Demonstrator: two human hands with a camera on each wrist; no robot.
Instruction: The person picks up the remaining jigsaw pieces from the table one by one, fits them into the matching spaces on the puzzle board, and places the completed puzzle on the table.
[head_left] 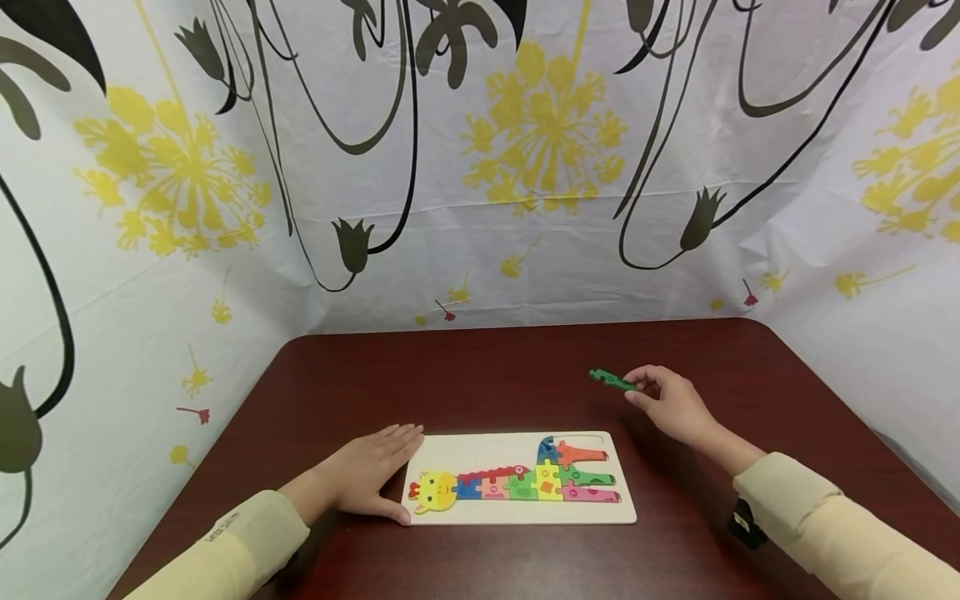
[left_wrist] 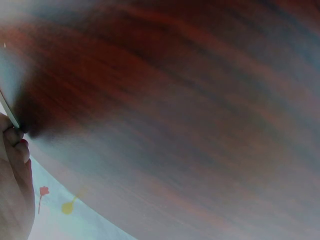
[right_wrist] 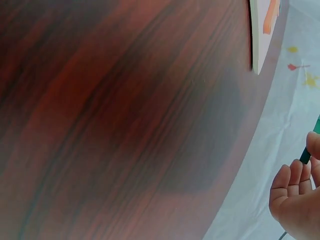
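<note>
A white wooden puzzle board (head_left: 480, 450) lies flat on the table, bearing a giraffe of colourful interlocking pieces with a yellow head (head_left: 437, 492) at the left. Three legs, orange (head_left: 583, 453), green (head_left: 592, 478) and pink (head_left: 590, 494), point right. Above the orange leg, a bare outlined space runs along the board's top right. My left hand (head_left: 375, 471) rests on the board's left edge, fingers extended, thumb at the lower corner. Off the board's upper right, my right hand (head_left: 671, 404) pinches a slim green puzzle piece (head_left: 611, 380) by one end, raised over the table.
The dark red-brown wooden table (head_left: 450, 383) has rounded far corners. White cloth (head_left: 480, 275) printed with yellow, grey and red flowers hangs behind it and along both sides. A black band (head_left: 746, 525) shows under the right sleeve.
</note>
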